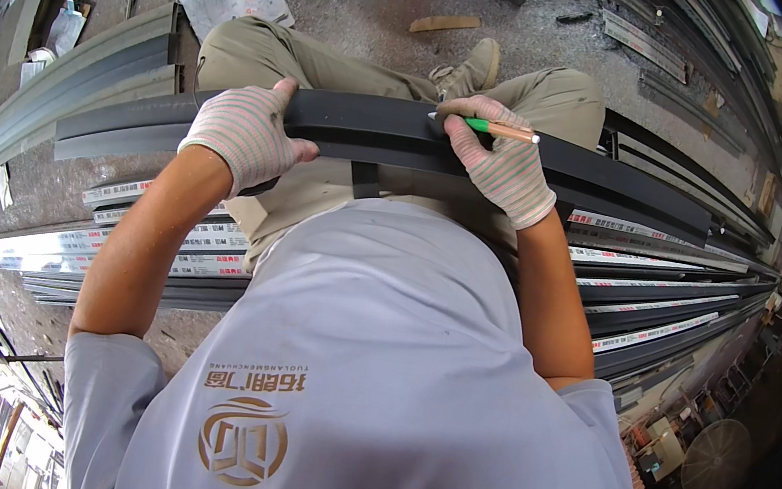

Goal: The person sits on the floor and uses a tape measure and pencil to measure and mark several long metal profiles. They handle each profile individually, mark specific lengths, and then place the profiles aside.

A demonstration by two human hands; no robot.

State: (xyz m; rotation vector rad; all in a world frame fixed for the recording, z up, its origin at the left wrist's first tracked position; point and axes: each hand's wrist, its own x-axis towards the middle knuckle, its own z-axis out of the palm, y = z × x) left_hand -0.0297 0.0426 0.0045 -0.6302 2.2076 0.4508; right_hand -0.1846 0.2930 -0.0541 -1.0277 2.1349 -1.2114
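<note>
A long dark metal bar point(378, 131) lies sideways across the person's lap. The left hand point(244, 130) is clamped on the bar, left of its middle. The right hand point(500, 160) is closed on a pencil point(501, 130), its tip probably touching the bar's top, just right of the middle.

A long dark metal profile point(377, 136) lies across the knees, a green-tipped pencil point(499, 129) on it.

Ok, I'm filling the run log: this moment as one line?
left hand: grips dark profile bar | right hand: holds pen tip on bar | bar across lap
</note>
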